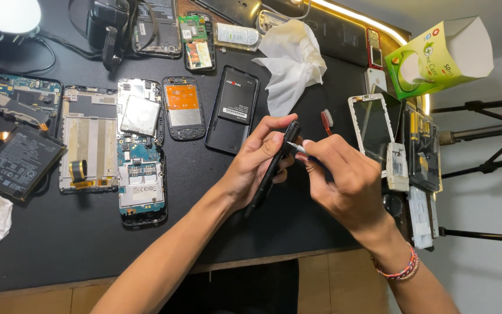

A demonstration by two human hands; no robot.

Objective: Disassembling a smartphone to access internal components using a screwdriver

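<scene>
Two hands meet above the black mat [204, 192]: my left hand [257, 166] grips a dark phone [274, 168] edge-up, its long axis slanting away from me, while my right hand [344, 180] pinches a thin tool [298, 148] against its top end.

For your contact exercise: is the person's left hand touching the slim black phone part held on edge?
Touching. The head view shows the left hand with fingers wrapped around the slim black phone part, no gap.
</scene>
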